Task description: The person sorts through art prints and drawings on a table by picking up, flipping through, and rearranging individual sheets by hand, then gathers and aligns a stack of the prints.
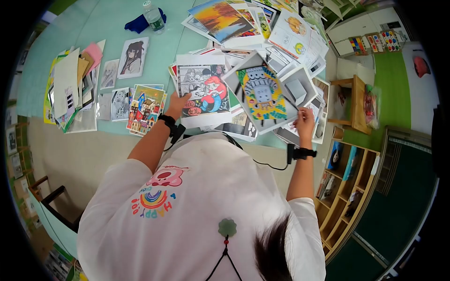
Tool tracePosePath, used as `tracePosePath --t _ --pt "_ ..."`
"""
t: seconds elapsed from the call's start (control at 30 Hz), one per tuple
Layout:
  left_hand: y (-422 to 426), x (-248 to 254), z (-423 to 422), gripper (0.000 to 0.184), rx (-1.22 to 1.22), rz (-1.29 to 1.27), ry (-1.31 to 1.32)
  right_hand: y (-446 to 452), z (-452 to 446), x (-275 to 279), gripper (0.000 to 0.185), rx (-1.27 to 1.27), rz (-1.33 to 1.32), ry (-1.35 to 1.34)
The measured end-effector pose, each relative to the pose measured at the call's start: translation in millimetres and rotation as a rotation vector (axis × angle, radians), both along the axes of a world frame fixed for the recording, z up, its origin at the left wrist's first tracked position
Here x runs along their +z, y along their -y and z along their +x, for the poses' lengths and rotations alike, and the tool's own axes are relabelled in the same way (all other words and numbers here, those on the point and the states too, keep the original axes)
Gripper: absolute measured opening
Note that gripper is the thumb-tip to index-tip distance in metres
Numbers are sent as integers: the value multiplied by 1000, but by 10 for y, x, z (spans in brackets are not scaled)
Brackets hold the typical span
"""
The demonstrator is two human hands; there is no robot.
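My left hand (177,104) pinches the left edge of a printed sheet with a red-haired mermaid and black-and-white comic panels (204,91), its thumb lying on top. On the other side, my right hand (304,121) is closed on the lower right edge of a sheet with a colourful castle picture (262,93), which is tilted. Both sheets are over a loose heap of prints (239,129). Just left of my left hand, a stack of pictures with colourful houses (144,110) lies on the table.
On the pale green table (105,28) are a water bottle (153,18), a dark blue cloth (136,23), anime-style drawings (133,57) and a pile of papers and folders (70,86). A wooden stool (351,105) and a shelf (344,187) stand to the right.
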State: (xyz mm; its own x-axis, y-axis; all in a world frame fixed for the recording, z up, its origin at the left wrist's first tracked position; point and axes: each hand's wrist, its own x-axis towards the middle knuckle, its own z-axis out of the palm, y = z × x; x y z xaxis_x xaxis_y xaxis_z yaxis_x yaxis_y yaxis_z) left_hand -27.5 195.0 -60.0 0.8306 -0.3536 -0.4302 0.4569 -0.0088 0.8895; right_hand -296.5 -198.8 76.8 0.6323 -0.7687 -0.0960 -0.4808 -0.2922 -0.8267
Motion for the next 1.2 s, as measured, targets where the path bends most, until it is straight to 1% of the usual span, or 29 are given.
tracePosePath --t 0.07,0.1,0.13,0.17,0.2,0.23,0.27,0.3,0.33,0.37,0.43,0.47,0.5,0.53,0.57,0.63,0.67,0.77,0.8,0.83,0.9,0.93,1.03,1.07,1.17,1.2 --pt "-266 53 134 36 -27 172 90 179 22 227 7 87 -63 4" --pt "-355 120 183 36 -40 258 135 167 105 449 7 120 -78 -52" --pt "-428 416 168 36 -32 191 127 208 166 542 7 187 -130 -57" --pt "-529 392 208 36 1 159 122 250 236 624 8 255 -182 -61" --pt "-685 352 287 35 34 129 118 215 358 778 8 280 -221 -140" --pt "-772 425 312 35 68 99 114 164 487 885 8 358 -336 -139" --pt "-872 504 330 35 68 94 53 99 627 973 9 434 -451 -135" --pt "-970 486 373 34 65 134 81 9 777 1072 9 508 -569 -131" --pt "-1102 431 447 34 57 174 105 -152 954 1193 11 542 -555 -178" --pt "-1186 395 483 33 47 211 127 -230 1119 1118 10 609 -646 -140" --pt "-1236 495 495 33 -3 264 175 -603 1435 1049 10 671 -628 -123" --pt "-1255 505 499 33 -19 282 177 -672 1585 818 12 739 -616 -62" --pt "-1290 507 511 32 -35 301 179 -826 1736 691 14 786 -631 -74" --pt "-1351 371 537 33 -49 350 178 -949 1866 542 14 844 -651 -116" --pt "-1336 419 515 32 -48 388 192 -1058 1997 390 12 894 -601 -126" --pt "-1265 558 431 32 -48 465 219 -1172 2149 79 17 945 -589 -173" --pt "-1281 477 415 32 -28 424 213 -1201 2206 -48 19 916 -562 -186" --pt "-1359 161 427 32 -23 433 304 -1242 2326 -261 28 832 -487 -216" --pt "-1347 208 418 35 -36 494 274 -1243 2355 -300 32 808 -465 -219" --pt "-1310 270 395 36 -7 496 291 -1248 2366 -324 36 781 -443 -222" --pt "-1253 351 379 37 49 498 326 -1281 2320 -345 43 711 -413 -114" --pt "-1279 260 412 40 77 598 296 -1298 2273 -333 47 673 -399 -59" --pt "-1280 181 370 39 294 650 245 -1377 2087 -267 51 619 -420 -9" --pt "-1303 162 344 40 290 697 318 -1349 2052 -457 44 651 -580 136" --pt "-1515 -234 384 39 213 715 450 -1576 1946 -508 37 742 123 -66" --pt "-1527 -219 369 39 185 773 435 -1688 1925 -560 35 744 184 -63"
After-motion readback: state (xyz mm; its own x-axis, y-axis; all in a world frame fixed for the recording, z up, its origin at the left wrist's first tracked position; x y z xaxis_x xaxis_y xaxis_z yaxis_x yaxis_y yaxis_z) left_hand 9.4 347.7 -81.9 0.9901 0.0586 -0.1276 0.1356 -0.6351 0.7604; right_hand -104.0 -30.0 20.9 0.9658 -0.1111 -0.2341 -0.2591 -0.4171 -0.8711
